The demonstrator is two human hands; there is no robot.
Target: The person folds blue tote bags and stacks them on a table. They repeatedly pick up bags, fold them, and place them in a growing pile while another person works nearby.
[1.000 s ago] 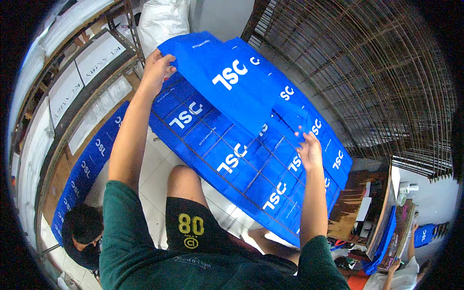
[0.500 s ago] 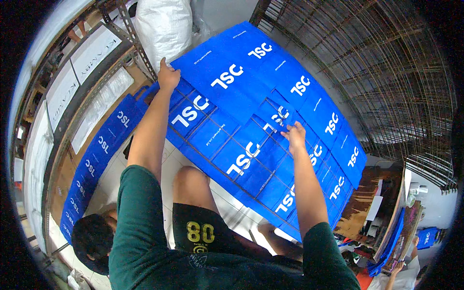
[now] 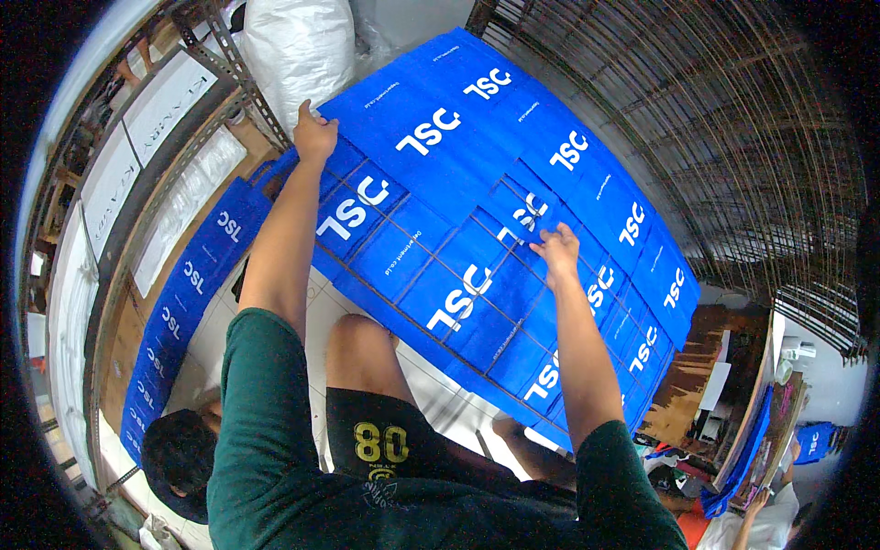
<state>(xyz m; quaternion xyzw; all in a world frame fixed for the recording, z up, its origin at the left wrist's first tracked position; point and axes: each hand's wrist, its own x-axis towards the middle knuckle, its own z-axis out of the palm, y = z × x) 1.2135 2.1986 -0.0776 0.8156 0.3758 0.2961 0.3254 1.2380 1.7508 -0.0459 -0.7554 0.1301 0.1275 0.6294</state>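
Observation:
Several blue fabric sheets with white printing lie overlapping on a wire-grid rack, which slants across the middle of the view. At the rack's far left corner, my left hand has its fingers closed on the edge of a blue sheet, with the index finger stretched upward. My right hand is over the middle of the rack, beside the stepped sheet edges. Its thumb and fingers are drawn together; what lies between them is too small to tell. Bare wires show over the sheets on the near left part.
Stacked wire racks rise at the right. A white sack stands behind my left hand. Metal shelving lines the left, with a strip of blue printed fabric. A person's dark-haired head is low left; a wooden table stands right.
The view has shifted slightly, and the rack's far edge sits a little higher in it. My right hand has moved slightly up and away from me. My left hand remains at the corner.

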